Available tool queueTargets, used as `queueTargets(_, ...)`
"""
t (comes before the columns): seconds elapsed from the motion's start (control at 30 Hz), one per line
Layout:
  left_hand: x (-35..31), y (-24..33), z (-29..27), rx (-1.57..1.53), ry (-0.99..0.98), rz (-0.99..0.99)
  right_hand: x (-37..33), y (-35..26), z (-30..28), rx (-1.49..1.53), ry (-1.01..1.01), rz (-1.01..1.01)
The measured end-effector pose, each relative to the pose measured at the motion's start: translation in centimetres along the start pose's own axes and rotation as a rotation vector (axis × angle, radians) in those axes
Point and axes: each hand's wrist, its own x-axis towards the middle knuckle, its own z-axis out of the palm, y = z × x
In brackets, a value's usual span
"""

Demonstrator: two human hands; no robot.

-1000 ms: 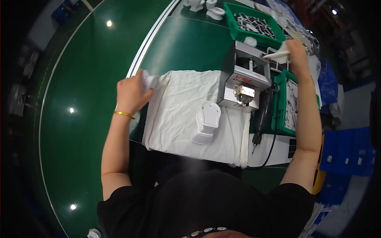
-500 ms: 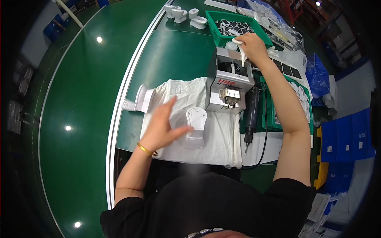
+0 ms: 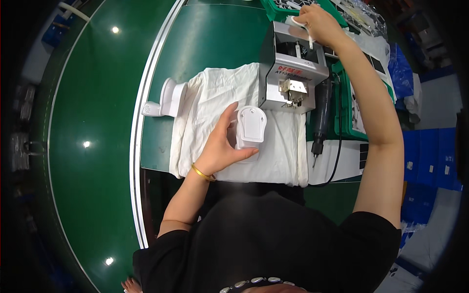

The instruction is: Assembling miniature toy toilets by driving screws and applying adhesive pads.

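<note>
Head view: we take the silver screw feeder [image 3: 292,68] as our landmark. In front of it and to its left, on the white cloth [image 3: 215,90], a white miniature toilet [image 3: 251,128] shows us its flat base. Our left hand [image 3: 219,150] curves round its left side, thumb and fingers well apart; we cannot tell whether they press on it. If that hold is slack, the smooth piece could slip or rock, the cloth beneath being creased. At the feeder's far right corner, our right hand [image 3: 320,25] pinches a thin white part [image 3: 310,40]; a loosened pinch could drop it into the feeder's opening, and a knock on the metal could scratch it. A second miniature toilet [image 3: 172,97] lies well left of the feeder, so a careless left elbow could nudge it off the worktop [image 3: 210,34]. Right of the feeder, the electric screwdriver [image 3: 321,107] could be dragged if our forearm caught its cable [image 3: 340,132].
</note>
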Motion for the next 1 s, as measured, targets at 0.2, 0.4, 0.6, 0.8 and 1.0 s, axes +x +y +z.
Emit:
queueTargets(0.2, -1.2, 1.7, 1.0, 0.099, 0.052, 0.093, -0.3, -0.6, 0.2, 0.121, -0.008, 0.022)
queueTargets(0.4, -1.3, 2.6, 2.0, 0.168, 0.065, 0.133, -2.5, -0.2, -2.3, 0.238, 0.051, 0.056)
queueTargets(0.6, -2.5, 3.0, 3.3, 0.027, 0.054, 0.073, -16.2, -15.0, -8.5, 0.341, 0.375, -0.257)
queueTargets(0.8, -2.1, 2.8, 5.0, 0.011, 0.023, 0.161, -21.6, -22.8, -9.0, 0.516, 0.193, -0.146)
queueTargets(1.0, -2.1, 3.0, 5.8, 0.093, 0.013, 0.104, -22.6, -21.2, -8.1, 0.449, 0.160, -0.143)
